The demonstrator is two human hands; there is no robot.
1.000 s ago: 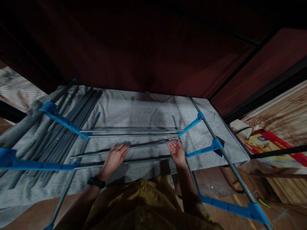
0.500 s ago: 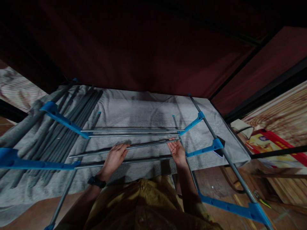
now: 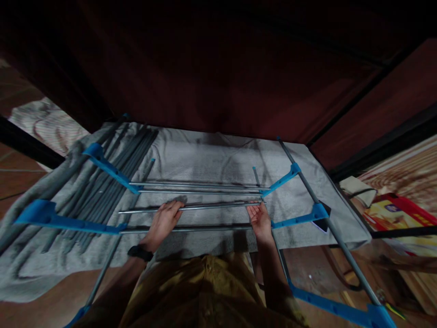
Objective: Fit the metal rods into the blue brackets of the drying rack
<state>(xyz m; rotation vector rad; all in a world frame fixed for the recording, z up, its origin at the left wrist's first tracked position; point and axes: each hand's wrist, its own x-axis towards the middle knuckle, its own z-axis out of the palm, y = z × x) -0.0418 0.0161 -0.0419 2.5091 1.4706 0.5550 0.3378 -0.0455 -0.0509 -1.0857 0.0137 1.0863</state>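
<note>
A thin grey metal tube (image 3: pixel 208 207) lies crosswise in both my hands, between the two sides of a rack frame of tubes and blue plastic brackets. My left hand (image 3: pixel 165 219) is closed over the tube left of its middle. Close to the tube's right end, my right hand (image 3: pixel 260 220) holds it from below, palm partly turned up. Several fitted tubes (image 3: pixel 201 192) span the left upper bracket (image 3: pixel 111 169) and right upper bracket (image 3: pixel 282 179). Nearer me, another tube (image 3: pixel 211 228) joins the left lower bracket (image 3: pixel 71 219) and right lower bracket (image 3: pixel 300 217).
Loose grey tubes (image 3: pixel 119 168) are piled on the cloth-covered table (image 3: pixel 218 155) at left. A phone (image 3: pixel 321 223) lies under the right upright (image 3: pixel 344 250). Farther right are a red and yellow package (image 3: pixel 398 212) and a stool (image 3: pixel 317 269). A dark red panel (image 3: pixel 211 82) stands behind.
The held tube has become more level, its left end rising and shifting right in view. The whole scene has moved slightly rightward. Both hands keep their hold.
</note>
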